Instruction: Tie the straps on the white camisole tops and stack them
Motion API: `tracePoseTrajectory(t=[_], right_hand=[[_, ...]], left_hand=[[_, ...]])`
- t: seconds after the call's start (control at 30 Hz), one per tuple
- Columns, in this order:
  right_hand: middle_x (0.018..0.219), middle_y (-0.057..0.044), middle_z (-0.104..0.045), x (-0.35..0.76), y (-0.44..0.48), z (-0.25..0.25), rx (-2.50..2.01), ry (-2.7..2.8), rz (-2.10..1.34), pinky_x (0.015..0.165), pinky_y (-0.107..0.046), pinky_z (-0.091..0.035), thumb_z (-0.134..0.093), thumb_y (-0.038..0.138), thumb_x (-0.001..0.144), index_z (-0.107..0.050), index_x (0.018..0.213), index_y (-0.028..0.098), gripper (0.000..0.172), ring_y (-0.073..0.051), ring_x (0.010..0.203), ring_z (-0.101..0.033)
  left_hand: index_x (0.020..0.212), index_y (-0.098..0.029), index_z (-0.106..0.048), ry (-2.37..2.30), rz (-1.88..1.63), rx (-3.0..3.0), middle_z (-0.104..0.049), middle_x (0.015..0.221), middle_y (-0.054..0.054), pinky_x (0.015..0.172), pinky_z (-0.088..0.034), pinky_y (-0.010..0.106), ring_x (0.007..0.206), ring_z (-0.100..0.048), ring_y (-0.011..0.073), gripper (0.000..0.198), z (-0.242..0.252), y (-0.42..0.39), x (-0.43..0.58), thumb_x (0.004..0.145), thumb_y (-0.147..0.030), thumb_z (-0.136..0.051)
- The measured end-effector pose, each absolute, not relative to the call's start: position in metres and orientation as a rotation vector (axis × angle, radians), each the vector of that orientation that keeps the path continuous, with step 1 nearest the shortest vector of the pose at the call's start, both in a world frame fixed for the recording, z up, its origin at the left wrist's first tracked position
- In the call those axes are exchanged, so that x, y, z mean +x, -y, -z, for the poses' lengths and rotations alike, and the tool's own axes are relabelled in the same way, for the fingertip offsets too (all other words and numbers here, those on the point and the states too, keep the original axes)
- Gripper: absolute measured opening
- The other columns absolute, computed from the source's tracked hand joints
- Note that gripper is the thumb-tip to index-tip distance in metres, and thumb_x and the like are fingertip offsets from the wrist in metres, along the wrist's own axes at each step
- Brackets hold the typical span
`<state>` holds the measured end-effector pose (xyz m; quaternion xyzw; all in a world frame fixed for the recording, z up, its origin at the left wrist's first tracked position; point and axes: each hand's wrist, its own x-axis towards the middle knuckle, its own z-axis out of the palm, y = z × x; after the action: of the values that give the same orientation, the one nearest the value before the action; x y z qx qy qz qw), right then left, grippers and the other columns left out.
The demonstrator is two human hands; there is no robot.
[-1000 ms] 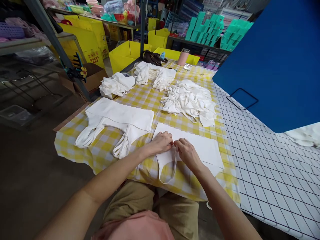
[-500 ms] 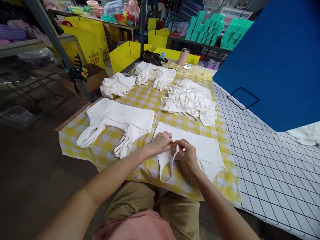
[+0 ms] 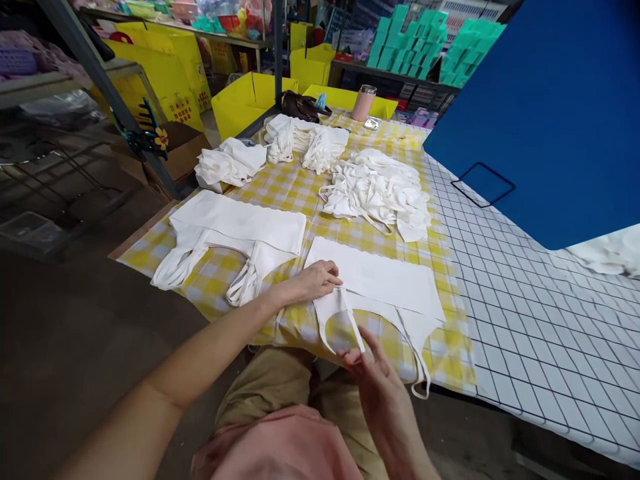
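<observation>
A white strappy top (image 3: pixel 377 272) lies flat on the checked cloth in front of me, its straps pointing toward my lap. My left hand (image 3: pixel 320 280) has its fingertips pinched on the top's left side, where a strap joins the body. Below it, my right hand (image 3: pixel 373 370) holds the end of that left shoulder strap (image 3: pixel 353 321), drawn out toward me. The right strap (image 3: pixel 421 373) hangs loose over the table edge. To the left lies a neat stack of similar white tops (image 3: pixel 235 227), straps also toward me.
Behind are a crumpled heap of white tops (image 3: pixel 380 190), a folded pile (image 3: pixel 307 140) and another bundle (image 3: pixel 233 162). A pink tumbler (image 3: pixel 364 103) and dark bag (image 3: pixel 300 107) stand farther back. A wire grid (image 3: pixel 520 333) and blue board (image 3: pixel 545 133) are at right.
My right hand has moved down toward my lap, pulling the strap straight. My left hand stays near the strap's join. The right strap, earlier mostly hidden by my arm, now shows.
</observation>
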<state>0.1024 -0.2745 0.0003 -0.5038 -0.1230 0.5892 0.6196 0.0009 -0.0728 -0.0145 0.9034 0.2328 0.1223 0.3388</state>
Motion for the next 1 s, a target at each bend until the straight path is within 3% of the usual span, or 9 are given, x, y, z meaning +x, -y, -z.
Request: tracePoseTrajectory(t=[0.17,0.43,0.57,0.63,0.73,0.87,0.93,1.0], right_hand=[[0.086,0.0,-0.064,0.071,0.3,0.02,-1.164,0.094,-1.349,0.064,-0.025,-0.047,-0.074,0.031,0.067,-0.06,0.103,0.028,0.039,-0.017,0.088,-0.058],[0.115,-0.006,-0.059,0.078,0.31,0.026,-1.344,0.163,-1.344,0.078,-0.031,-0.047,-0.073,0.041,0.063,-0.059,0.108,0.026,0.049,-0.023,0.109,-0.052],[0.111,-0.008,-0.06,0.143,0.285,0.002,-1.665,0.625,-0.98,0.078,-0.034,-0.046,-0.062,0.047,0.07,-0.058,0.105,0.023,0.043,-0.025,0.101,-0.055],[0.104,-0.01,-0.06,0.19,0.254,-0.014,-1.911,0.903,-0.674,0.079,-0.035,-0.044,-0.054,0.042,0.075,-0.059,0.099,0.019,0.033,-0.024,0.095,-0.055],[0.111,-0.014,-0.055,0.255,0.201,-0.025,-2.358,0.988,-0.311,0.084,-0.036,-0.04,-0.047,0.031,0.076,-0.055,0.102,0.016,0.032,-0.024,0.097,-0.053],[0.077,-0.012,-0.06,0.299,0.149,-0.019,-2.489,0.926,-0.47,0.068,-0.039,-0.041,-0.061,0.03,0.063,-0.056,0.071,0.017,0.016,-0.03,0.082,-0.056],[0.058,-0.005,-0.055,0.304,0.139,-0.015,-2.463,0.942,-0.608,0.059,-0.034,-0.04,-0.064,0.024,0.057,-0.051,0.057,0.019,0.014,-0.026,0.068,-0.056],[0.052,-0.001,-0.053,0.305,0.136,-0.015,-2.386,0.966,-0.722,0.054,-0.03,-0.04,-0.063,0.019,0.055,-0.05,0.053,0.019,0.014,-0.022,0.06,-0.055]], left_hand=[[0.098,-0.015,-0.067,-0.611,-0.304,2.335,-0.054,0.103,0.006,0.089,-0.04,0.026,0.097,-0.051,0.0157,0.03,0.01,0.074,-0.001,0.082,-0.013,-0.042],[0.09,-0.017,-0.068,-0.698,-0.24,2.383,-0.059,0.102,0.003,0.085,-0.042,0.023,0.093,-0.055,0.0147,0.028,0.004,0.064,0.001,0.079,-0.013,-0.043],[0.103,-0.018,-0.063,-1.082,-0.313,2.457,-0.058,0.109,0.005,0.092,-0.038,0.028,0.102,-0.054,0.0181,0.03,-0.002,0.036,0.005,0.08,-0.015,-0.044],[0.109,-0.016,-0.058,-1.363,-0.251,2.484,-0.055,0.116,0.01,0.095,-0.034,0.036,0.11,-0.049,0.024,0.03,-0.006,0.023,0.011,0.081,-0.022,-0.048],[0.111,-0.01,-0.052,-1.538,-0.061,2.452,-0.052,0.121,0.018,0.095,-0.031,0.042,0.114,-0.045,0.0303,0.041,-0.008,0.007,0.021,0.077,-0.032,-0.058],[0.09,-0.011,-0.06,-1.504,0.041,2.354,-0.063,0.1,0.016,0.09,-0.035,0.044,0.101,-0.055,0.0317,0.03,-0.009,-0.01,0.033,0.065,-0.027,-0.068],[0.076,-0.012,-0.061,-1.465,0.039,2.296,-0.066,0.085,0.013,0.082,-0.041,0.041,0.089,-0.06,0.0309,0.022,-0.01,-0.015,0.034,0.058,-0.022,-0.07],[0.066,-0.012,-0.06,-1.394,-0.035,2.251,-0.065,0.073,0.009,0.07,-0.044,0.034,0.077,-0.061,0.028,0.016,-0.012,-0.017,0.033,0.053,-0.018,-0.068]])
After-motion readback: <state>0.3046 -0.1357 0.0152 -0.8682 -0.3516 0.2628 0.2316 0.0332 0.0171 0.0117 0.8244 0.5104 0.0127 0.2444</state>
